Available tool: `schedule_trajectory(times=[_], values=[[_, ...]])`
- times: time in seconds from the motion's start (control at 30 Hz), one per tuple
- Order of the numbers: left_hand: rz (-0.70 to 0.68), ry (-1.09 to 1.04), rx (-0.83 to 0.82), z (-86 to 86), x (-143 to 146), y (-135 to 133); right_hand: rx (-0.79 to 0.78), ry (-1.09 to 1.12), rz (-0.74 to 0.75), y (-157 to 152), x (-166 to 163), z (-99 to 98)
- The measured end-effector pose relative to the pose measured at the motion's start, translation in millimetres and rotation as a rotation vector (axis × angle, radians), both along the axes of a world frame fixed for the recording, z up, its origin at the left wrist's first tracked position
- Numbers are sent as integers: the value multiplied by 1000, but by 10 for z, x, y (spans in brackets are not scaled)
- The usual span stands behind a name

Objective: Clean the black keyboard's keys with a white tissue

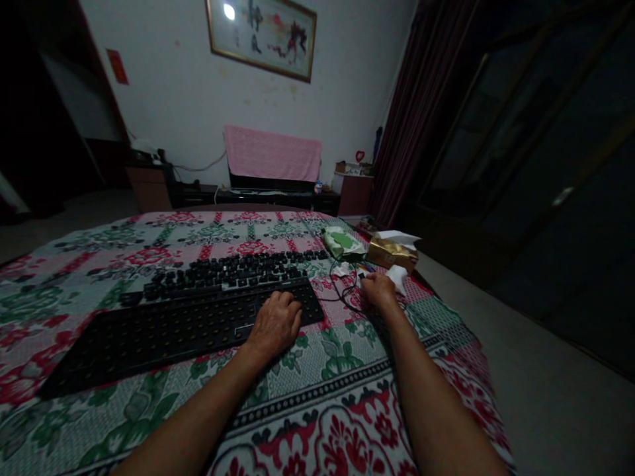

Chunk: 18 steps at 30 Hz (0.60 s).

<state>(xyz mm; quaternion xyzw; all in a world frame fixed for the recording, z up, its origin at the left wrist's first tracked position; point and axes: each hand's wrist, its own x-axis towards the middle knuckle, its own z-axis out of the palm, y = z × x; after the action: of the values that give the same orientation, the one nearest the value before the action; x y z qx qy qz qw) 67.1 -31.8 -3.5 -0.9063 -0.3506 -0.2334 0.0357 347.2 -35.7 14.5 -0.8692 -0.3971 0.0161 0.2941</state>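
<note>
The left hand (274, 324) rests curled on the near right corner of a black keyboard frame (173, 334). The right hand (380, 291) pinches something small, too dim to identify, beside a black cable (342, 291), just short of a gold box (391, 254).

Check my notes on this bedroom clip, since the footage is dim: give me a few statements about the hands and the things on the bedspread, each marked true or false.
1. The left hand rests on the near right end of the bare keyboard base. True.
2. The loose black keycaps lie in rows beyond the base. True.
3. The right hand rests on the keyboard base. False: it is off to the right, beside a black cable and white tissue.
4. The gold tissue box stands at the left edge of the bedspread. False: it is near the right edge.
5. A green and white packet lies left of the gold box. True.
</note>
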Motion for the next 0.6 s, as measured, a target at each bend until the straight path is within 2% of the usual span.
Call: schedule_trajectory(times=[0.37, 0.6], values=[[-19, -1, -13, 0, -11, 3, -23, -62, 31, 55, -107, -112], [-22, -7, 4, -4, -13, 13, -36, -152, -34, -22, -79, -42]])
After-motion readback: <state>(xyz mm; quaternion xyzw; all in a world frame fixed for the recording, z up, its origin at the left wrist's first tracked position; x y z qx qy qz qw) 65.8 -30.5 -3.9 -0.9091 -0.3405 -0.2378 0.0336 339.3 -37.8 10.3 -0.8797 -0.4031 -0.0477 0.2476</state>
